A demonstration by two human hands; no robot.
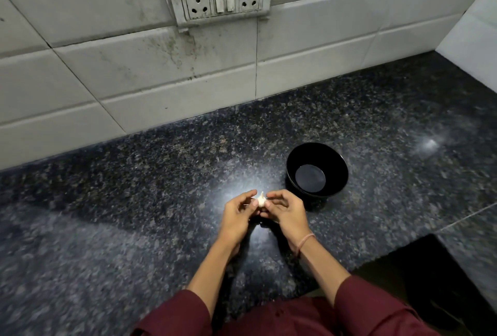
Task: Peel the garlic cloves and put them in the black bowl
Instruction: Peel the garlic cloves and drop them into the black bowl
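Both hands meet over the dark granite table, pinching a small white garlic piece between them. The left hand has its fingers closed on the garlic from one side, and the right hand has its fingers closed on the other side. The black bowl stands just beyond the right hand and looks empty. Peeling seems barely begun; next, the skin likely needs a nail worked under it without crushing the clove.
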